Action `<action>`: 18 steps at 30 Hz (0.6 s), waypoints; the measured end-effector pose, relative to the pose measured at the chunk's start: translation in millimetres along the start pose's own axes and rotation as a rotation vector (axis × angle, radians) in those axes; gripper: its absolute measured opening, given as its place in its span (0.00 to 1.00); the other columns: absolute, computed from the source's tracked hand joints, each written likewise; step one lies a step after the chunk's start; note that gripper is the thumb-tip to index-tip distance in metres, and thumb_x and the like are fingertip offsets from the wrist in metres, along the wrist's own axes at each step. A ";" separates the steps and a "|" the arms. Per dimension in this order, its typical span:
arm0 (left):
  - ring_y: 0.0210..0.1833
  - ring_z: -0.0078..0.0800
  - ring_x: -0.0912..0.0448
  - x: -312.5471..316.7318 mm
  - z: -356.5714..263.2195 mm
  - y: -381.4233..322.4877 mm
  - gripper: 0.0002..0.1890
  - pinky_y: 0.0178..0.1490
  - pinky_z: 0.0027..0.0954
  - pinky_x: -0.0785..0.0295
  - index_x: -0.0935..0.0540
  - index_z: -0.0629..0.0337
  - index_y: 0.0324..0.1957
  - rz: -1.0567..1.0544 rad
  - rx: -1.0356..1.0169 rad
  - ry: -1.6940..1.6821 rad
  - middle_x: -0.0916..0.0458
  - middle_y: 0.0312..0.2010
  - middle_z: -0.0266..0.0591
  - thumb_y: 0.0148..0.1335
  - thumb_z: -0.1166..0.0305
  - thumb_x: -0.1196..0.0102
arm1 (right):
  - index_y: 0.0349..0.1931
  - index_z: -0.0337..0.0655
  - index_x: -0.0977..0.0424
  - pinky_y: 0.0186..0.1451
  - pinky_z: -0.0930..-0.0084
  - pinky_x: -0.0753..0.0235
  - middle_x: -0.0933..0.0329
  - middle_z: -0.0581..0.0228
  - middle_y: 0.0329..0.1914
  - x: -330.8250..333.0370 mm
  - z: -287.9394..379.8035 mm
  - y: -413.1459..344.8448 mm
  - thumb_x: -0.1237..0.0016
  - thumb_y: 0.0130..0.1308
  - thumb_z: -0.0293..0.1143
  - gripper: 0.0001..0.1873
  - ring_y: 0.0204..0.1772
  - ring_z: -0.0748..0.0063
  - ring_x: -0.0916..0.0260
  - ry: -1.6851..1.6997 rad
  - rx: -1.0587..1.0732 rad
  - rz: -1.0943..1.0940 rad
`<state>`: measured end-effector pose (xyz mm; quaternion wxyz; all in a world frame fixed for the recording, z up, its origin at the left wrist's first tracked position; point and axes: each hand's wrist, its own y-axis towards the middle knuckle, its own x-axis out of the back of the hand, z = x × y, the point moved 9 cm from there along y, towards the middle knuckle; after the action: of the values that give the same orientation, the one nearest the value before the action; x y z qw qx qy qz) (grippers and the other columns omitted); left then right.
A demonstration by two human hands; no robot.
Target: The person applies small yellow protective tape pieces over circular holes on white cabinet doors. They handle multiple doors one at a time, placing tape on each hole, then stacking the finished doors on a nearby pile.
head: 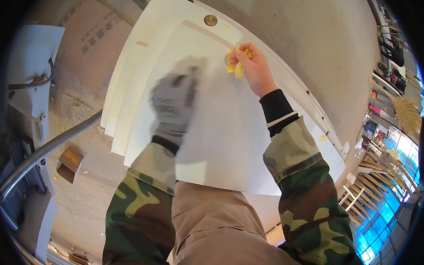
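Observation:
Several white panels (212, 132) lie stacked before me, some with round holes along their edges. My right hand (252, 65), ungloved, is over the far part of the top panel, its fingers closed on crumpled yellow tape (239, 70). My left hand (174, 99) wears a grey glove and is blurred by motion above the left part of the panel. Something dark shows along its finger side, but whether that is a held object or part of the glove I cannot tell. Small yellow bits (227, 27) stick to the panels near the far and right edges.
A curved metal tube (55, 147) runs from the lower left towards the panels. Beyond it stands a white metal frame (34, 68). A printed brown board (95, 42) and a small open cardboard box (69, 163) lie on the floor. Wooden strips (373, 175) are heaped at the right.

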<state>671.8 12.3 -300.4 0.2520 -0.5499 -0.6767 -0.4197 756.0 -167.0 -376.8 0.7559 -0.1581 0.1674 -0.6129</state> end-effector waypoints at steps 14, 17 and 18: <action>0.34 0.37 0.23 -124.9 -50.2 11.4 0.27 0.34 0.38 0.27 0.35 0.61 0.57 0.869 -0.006 0.272 0.25 0.31 0.42 0.53 0.69 0.49 | 0.33 0.39 0.32 0.46 0.83 0.35 0.27 0.68 0.32 13.2 14.2 4.2 0.58 0.63 0.28 0.03 0.37 0.81 0.36 -0.023 0.086 0.073; 0.34 0.39 0.24 -123.0 -50.4 16.3 0.26 0.35 0.38 0.28 0.35 0.61 0.57 0.837 -0.003 0.175 0.25 0.32 0.43 0.53 0.69 0.50 | 0.33 0.39 0.32 0.44 0.83 0.36 0.27 0.69 0.31 15.1 12.4 2.1 0.58 0.63 0.28 0.03 0.35 0.81 0.37 0.011 0.049 0.037; 0.34 0.39 0.24 -120.1 -49.3 17.3 0.27 0.35 0.38 0.28 0.35 0.61 0.57 0.806 -0.007 0.132 0.25 0.33 0.44 0.53 0.69 0.50 | 0.33 0.39 0.33 0.43 0.83 0.36 0.28 0.69 0.31 15.6 11.7 0.7 0.58 0.63 0.28 0.03 0.35 0.81 0.37 0.031 0.034 0.026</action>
<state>714.7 -92.6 -366.1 0.4374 -0.7438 -0.3878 -0.3243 764.9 -181.8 -367.6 0.7635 -0.1336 0.1709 -0.6083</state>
